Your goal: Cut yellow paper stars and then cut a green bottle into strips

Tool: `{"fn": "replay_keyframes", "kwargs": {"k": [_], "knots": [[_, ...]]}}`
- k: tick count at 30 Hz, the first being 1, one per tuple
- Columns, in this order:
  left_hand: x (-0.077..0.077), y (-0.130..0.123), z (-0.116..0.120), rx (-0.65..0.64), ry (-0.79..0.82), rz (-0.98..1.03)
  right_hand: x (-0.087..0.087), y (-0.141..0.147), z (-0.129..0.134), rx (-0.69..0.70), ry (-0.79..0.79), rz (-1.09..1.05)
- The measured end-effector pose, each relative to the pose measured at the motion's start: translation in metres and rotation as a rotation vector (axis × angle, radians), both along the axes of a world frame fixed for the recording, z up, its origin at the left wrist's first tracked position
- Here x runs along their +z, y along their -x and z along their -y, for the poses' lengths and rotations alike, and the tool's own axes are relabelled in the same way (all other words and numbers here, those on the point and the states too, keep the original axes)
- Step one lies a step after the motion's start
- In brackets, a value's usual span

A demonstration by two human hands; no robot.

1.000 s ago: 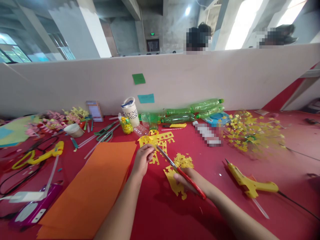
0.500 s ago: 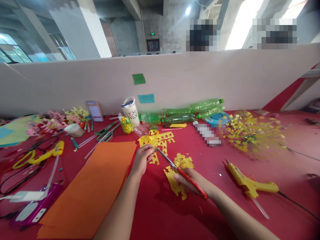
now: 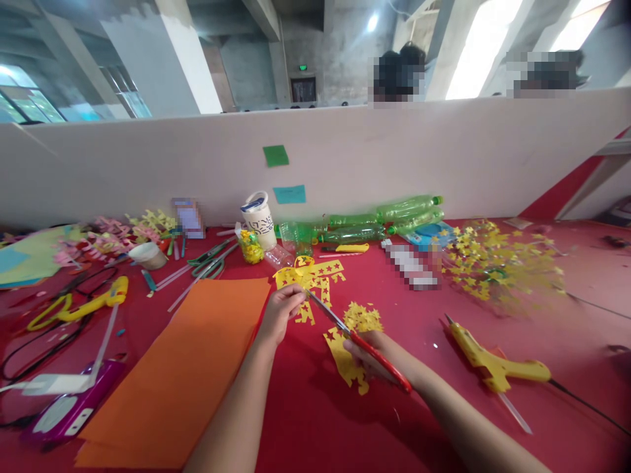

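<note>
Yellow stars (image 3: 363,316), many already cut, sit piled nr R hand (image 3: 390,346), which is wrapped round scissors (image 3: 331,314). L hand (image 3: 280,312) has fingertips pressed together by blade tips; any bit there's too small to ID. Holed scraps (image 3: 340,351) alongside; amt left unclear.

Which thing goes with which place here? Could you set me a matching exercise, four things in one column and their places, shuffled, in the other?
Things
1. Red-handled scissors
2. Orange paper
3. Green plastic bottles
4. Loose yellow stars

Places
A. Lying near the foot of the pale partition
B. In a small heap just beyond the right hand
C. Gripped by the right hand
D. Flat on the red table, by the left forearm

Right pairs: 1-C, 2-D, 3-A, 4-B
</note>
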State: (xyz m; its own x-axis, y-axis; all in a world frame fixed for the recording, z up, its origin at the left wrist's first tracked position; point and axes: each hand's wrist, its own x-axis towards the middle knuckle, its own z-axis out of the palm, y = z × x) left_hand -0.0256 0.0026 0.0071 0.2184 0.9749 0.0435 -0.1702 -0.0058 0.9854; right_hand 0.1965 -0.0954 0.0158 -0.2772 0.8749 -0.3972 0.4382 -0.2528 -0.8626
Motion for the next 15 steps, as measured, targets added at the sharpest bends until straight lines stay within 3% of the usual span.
{"fn": "replay_keyframes", "kwargs": {"k": [15], "knots": [[0.005, 0.007, -0.001, -0.058, -0.05, -0.099, 0.018, -0.001, 0.001, 0.023, 0.025, 0.018]]}}
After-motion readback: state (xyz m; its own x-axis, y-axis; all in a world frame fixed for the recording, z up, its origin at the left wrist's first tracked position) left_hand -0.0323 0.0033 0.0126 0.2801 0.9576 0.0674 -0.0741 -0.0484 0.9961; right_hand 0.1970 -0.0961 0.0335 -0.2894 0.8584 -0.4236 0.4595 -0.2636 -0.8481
